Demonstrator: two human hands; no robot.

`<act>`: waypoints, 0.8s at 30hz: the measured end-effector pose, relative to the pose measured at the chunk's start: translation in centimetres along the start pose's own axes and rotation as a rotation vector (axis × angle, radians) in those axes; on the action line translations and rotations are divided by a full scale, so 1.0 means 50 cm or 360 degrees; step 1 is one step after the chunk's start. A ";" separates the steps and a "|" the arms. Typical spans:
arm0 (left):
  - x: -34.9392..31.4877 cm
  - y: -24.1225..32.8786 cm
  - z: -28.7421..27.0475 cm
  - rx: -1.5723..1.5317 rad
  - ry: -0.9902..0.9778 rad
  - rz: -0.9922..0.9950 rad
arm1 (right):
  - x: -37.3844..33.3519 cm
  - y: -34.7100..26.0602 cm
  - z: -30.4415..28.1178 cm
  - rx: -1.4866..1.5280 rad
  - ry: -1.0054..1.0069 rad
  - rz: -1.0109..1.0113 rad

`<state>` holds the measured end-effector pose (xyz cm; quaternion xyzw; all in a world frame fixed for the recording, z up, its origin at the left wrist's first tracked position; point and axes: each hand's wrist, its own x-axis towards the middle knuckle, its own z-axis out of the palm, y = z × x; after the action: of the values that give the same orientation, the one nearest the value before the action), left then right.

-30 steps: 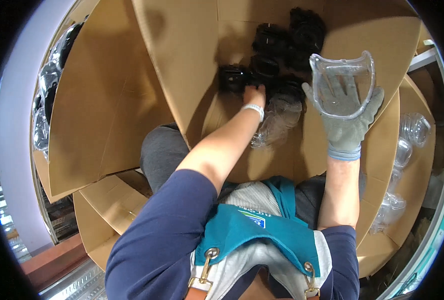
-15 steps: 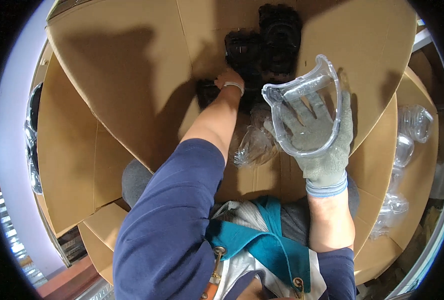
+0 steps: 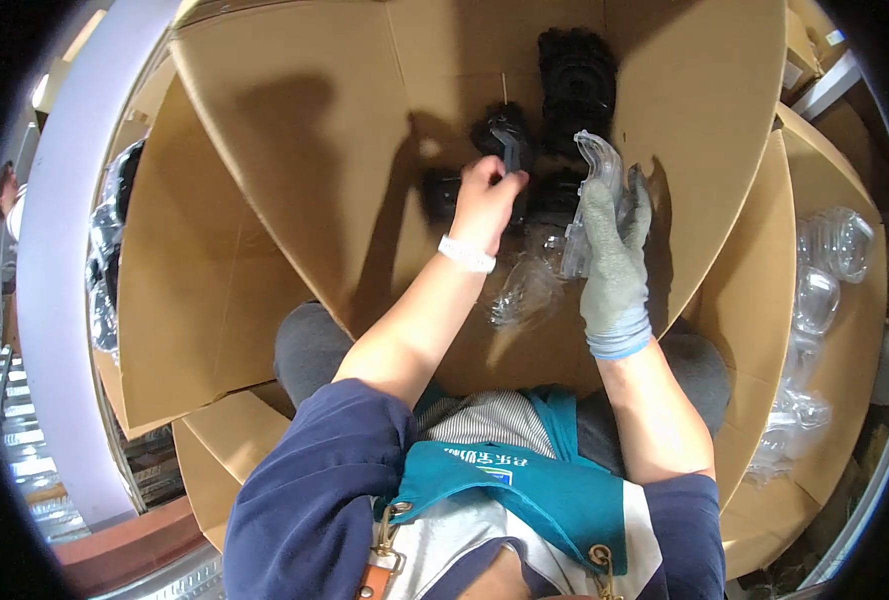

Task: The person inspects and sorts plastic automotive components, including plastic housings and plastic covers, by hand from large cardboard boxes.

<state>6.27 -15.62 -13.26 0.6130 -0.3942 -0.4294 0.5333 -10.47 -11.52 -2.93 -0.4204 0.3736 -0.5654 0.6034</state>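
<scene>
My left hand (image 3: 486, 208) is bare, with a white band at the wrist. Its fingers are pinched on a thin dark plastic piece (image 3: 507, 146), which stands up from them edge-on. A grey glove with a blue cuff covers my right hand (image 3: 614, 265), which grips a clear curved plastic piece (image 3: 598, 152) turned edge-on; the glove hides part of it. Both hands are inside a large cardboard box (image 3: 304, 150). Beyond them are stacks of black plastic pieces (image 3: 576, 85), and below, between my hands, lie several clear plastic pieces (image 3: 526, 292).
A second cardboard box (image 3: 834, 420) at the right holds several clear plastic pieces (image 3: 836, 245). At the left stand a cardboard flap (image 3: 199, 270), wrapped black items (image 3: 109, 240) and a pale upright post (image 3: 64, 270). My knees (image 3: 309, 350) flank the box.
My left hand has drawn back from the black stacks with a dark piece in its fingers. My right hand has turned, bringing the clear piece from face-on to edge-on, closer to the left.
</scene>
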 end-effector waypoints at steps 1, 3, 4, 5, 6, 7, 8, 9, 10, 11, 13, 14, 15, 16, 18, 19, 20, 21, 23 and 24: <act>-0.038 0.020 0.001 -0.0362 -0.0171 0.0141 | -0.011 0.009 0.013 0.0117 0.0098 -0.0061; -0.134 0.154 0.008 -0.0676 -0.0472 0.0016 | -0.030 0.051 0.012 0.0192 0.0138 -0.0224; -0.165 0.197 0.003 -0.0849 -0.0636 -0.0046 | -0.038 0.071 0.011 0.0148 0.0073 -0.0329; -0.192 0.225 -0.008 -0.0839 -0.0617 -0.0024 | -0.050 0.057 0.024 0.0110 0.0008 -0.0443; -0.214 0.246 -0.016 -0.0581 -0.0672 0.0148 | -0.065 0.041 0.034 0.0064 -0.0052 -0.0559; -0.231 0.257 -0.020 -0.0319 -0.0725 0.0314 | -0.084 0.030 0.029 -0.0147 -0.0106 -0.0584; -0.242 0.266 -0.011 -0.0181 -0.0635 0.0572 | -0.103 0.020 0.021 -0.0362 -0.0151 -0.0613; -0.258 0.279 -0.020 0.0102 -0.0593 0.0523 | -0.123 0.027 0.033 0.0033 -0.0163 -0.0381; -0.273 0.293 -0.028 0.0383 -0.0548 0.0469 | -0.141 0.022 0.036 0.0035 -0.0165 -0.0391; -0.275 0.288 -0.034 0.0393 -0.0537 0.0483 | -0.158 0.014 0.044 0.0021 -0.0122 -0.0405; -0.271 0.264 -0.041 0.1032 -0.0304 0.1209 | -0.177 0.008 0.047 0.0129 -0.0099 -0.0432; -0.289 0.279 -0.023 0.1188 -0.0112 0.1263 | -0.178 0.012 0.037 0.0129 -0.0092 -0.0437; -0.297 0.280 -0.014 0.1241 -0.0128 0.1221 | -0.176 0.018 0.024 0.0074 -0.0085 -0.0444; -0.303 0.280 -0.006 0.1294 -0.0144 0.1178 | -0.176 0.019 0.015 0.0017 -0.0077 -0.0450; -0.300 0.260 0.006 0.0703 -0.0353 0.0899 | -0.185 0.003 0.014 0.0105 -0.0087 -0.0434; -0.299 0.251 0.008 0.0112 -0.0550 0.0598 | -0.188 -0.003 0.011 0.0106 -0.0157 -0.0456; -0.303 0.258 0.011 0.0115 -0.0557 0.0597 | -0.189 -0.009 0.006 0.0109 -0.0215 -0.0474; -0.307 0.265 0.009 0.0222 -0.0617 0.0589 | -0.189 -0.013 0.005 0.0182 -0.0211 -0.0465; -0.312 0.278 0.011 0.0324 -0.0588 0.0626 | -0.185 -0.022 0.005 0.0197 -0.0266 -0.0487; -0.313 0.280 0.011 0.0328 -0.0586 0.0626 | -0.183 -0.026 0.006 0.0211 -0.0326 -0.0507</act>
<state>0.39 -2.76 2.25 0.4873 -0.6374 -0.3794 0.4608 -11.42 -2.40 -1.81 -0.4889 0.2010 -0.6313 0.5675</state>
